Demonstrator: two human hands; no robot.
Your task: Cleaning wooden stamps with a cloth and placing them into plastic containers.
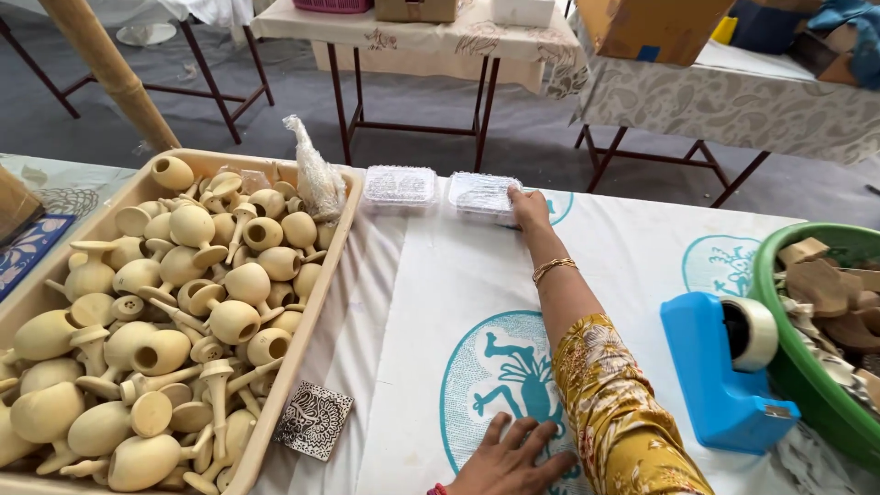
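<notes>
Right hand (529,207) on a clear box (483,193).
Light, thin, brittle plastic; take it by both sides; grip flat, holding nothing; left hand (510,458) flat on surface (632,247).

right hand (529,208) on clear box (484,194), seemingly | left hand (510,458) flat

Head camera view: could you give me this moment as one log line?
right hand: on clear plastic lidded box | left hand: flat on white printed tablecloth | nearby: blue tape dispenser, tray of pale clay pots
</notes>
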